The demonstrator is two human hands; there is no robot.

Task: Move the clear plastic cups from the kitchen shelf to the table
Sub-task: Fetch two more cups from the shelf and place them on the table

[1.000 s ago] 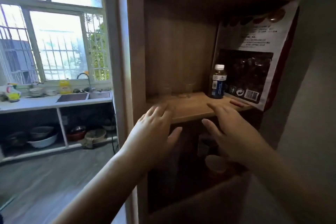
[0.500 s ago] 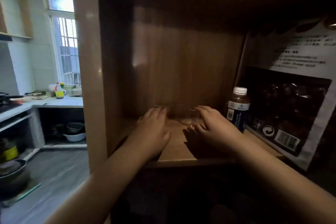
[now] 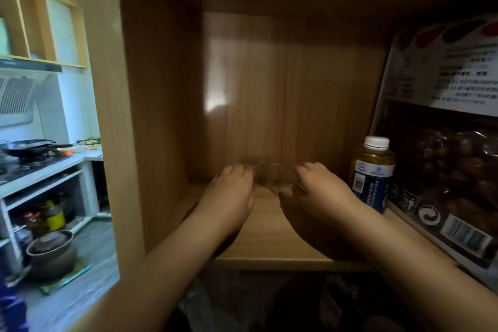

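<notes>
Clear plastic cups (image 3: 272, 174) stand near the back of the wooden shelf (image 3: 269, 248); they are faint and blurred, and I cannot count them. My right hand (image 3: 320, 191) curls around the right side of a cup, and its thumb shows through the plastic. My left hand (image 3: 231, 191) lies palm down on the left, fingertips against the cups' left edge. Whether it grips a cup is hidden by the hand itself.
A white-capped bottle with a blue label (image 3: 373, 174) stands just right of my right hand. A large bag of dark dried fruit (image 3: 452, 159) leans at the far right. The shelf's side wall (image 3: 159, 116) is on the left, with a kitchen counter and wok (image 3: 27, 147) beyond.
Both hands have gone from the shelf's front edge deep into the shelf and closed in on the cups. The camera has moved nearer.
</notes>
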